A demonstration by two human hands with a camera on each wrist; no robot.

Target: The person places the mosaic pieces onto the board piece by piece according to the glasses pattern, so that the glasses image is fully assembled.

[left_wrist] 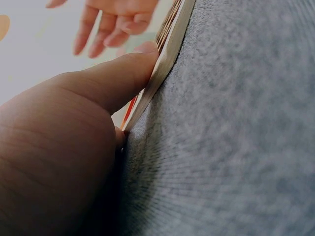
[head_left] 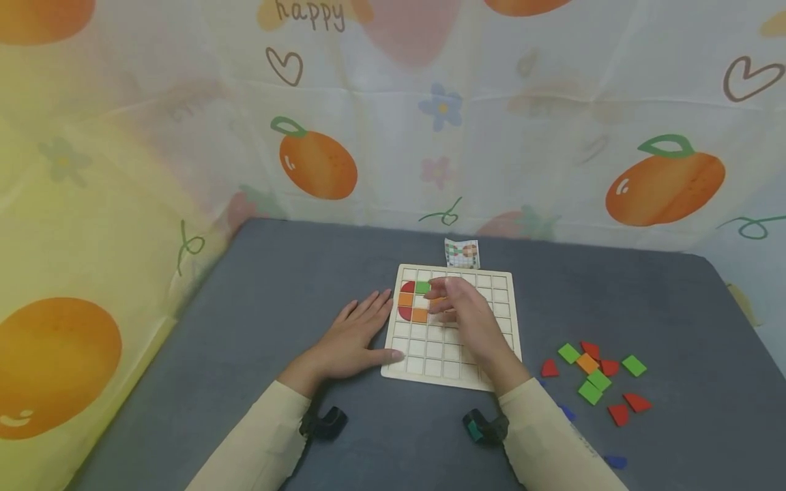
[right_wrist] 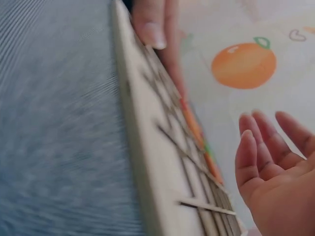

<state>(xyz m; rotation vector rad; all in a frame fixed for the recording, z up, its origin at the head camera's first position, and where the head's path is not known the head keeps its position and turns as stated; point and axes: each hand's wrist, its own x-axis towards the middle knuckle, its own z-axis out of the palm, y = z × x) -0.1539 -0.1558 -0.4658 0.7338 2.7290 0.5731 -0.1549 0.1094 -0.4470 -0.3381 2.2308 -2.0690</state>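
Relaxed left hand touching grid board, loose, empty right hand partly hiding the board

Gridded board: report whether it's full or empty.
Partly filled: red, orange and green pieces sit in upper-left cells of the gridded board; visible lower rows are bare.

In the head view, the left arm, in a pale sleeve, slants up from the bottom edge left of centre. The left hand lies palm down near mid-frame, fingers straight toward the upper right, thumb spread to the right. The right arm, sleeved alike, slants up-left from the lower right; the right hand is just right of centre, its fingers relaxed and pointing left. The right wrist view shows that hand at lower right, fingers lightly bent, tips upward.
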